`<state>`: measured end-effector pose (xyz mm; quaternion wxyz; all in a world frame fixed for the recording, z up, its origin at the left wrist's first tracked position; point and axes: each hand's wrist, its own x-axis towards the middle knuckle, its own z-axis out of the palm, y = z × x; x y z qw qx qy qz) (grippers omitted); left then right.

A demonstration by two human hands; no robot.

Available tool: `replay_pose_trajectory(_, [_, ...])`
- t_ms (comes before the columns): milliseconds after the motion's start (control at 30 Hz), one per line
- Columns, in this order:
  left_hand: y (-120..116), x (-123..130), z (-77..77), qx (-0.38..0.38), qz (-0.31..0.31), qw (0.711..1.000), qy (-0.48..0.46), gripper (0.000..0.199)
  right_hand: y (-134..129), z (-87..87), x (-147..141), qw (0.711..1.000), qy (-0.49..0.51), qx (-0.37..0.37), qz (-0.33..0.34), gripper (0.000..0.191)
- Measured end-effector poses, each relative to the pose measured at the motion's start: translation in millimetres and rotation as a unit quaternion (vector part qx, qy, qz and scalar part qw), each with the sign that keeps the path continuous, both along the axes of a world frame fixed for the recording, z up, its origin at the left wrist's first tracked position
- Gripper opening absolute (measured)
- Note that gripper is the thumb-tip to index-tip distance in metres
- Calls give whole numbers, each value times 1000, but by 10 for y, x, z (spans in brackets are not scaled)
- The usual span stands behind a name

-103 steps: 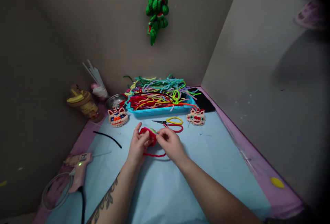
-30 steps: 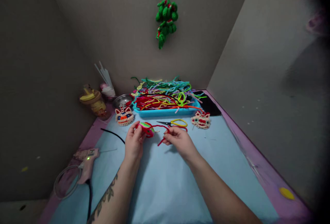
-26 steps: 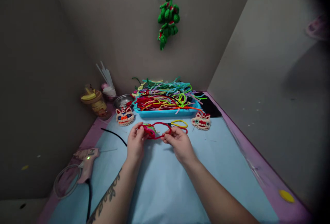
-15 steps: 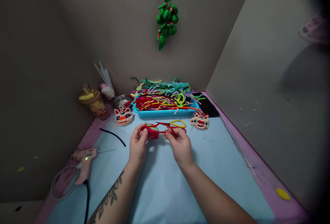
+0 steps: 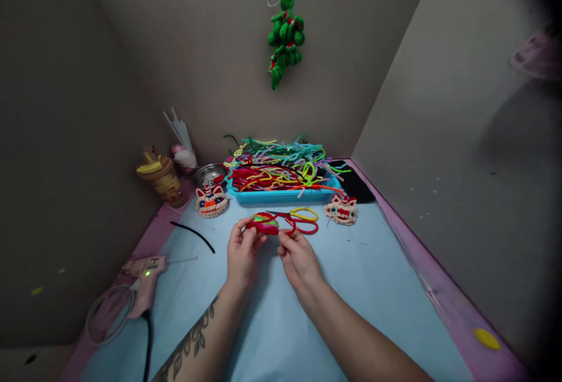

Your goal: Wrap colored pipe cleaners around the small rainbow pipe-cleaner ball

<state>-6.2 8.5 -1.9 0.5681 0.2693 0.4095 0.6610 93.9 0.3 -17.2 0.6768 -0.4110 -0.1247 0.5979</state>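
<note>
Tabletop (image 5: pixel 281 323), tray (image 5: pixel 281 197) of strands (image 5: pixel 263 180), handheld piece (image 5: pixel 266 225)

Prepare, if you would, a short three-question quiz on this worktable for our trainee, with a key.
1. True or false: the pink glue gun shows a green light.
2. What does the left hand hold?
a) a black strip
b) a multicoloured piece
c) a yellow disc
3. Fill in: the scissors have one yellow handle loop and one ____ loop.
Key: 1. True; 2. b; 3. red.
</note>
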Motion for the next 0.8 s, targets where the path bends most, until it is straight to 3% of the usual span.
replay_pose_trajectory(167, [-7, 12, -3, -34, -19, 999, -15, 32, -5, 2, 20, 996, -81, 21, -8, 27])
replay_pose_trajectory(333, [-25, 40, -32, -9, -54, 998, 6, 30, -35, 30, -24, 991, -123, 52, 10, 26])
replay_pose_trajectory(567, [-37, 6, -28, 0, -21, 996, 84, 35, -21, 15, 103, 962, -260, 82, -30, 24])
replay_pose_trajectory(800, [-52, 12, -65, 9, -67, 994, 91, 35, -12, 15, 105, 960, -268, 76, 31, 25])
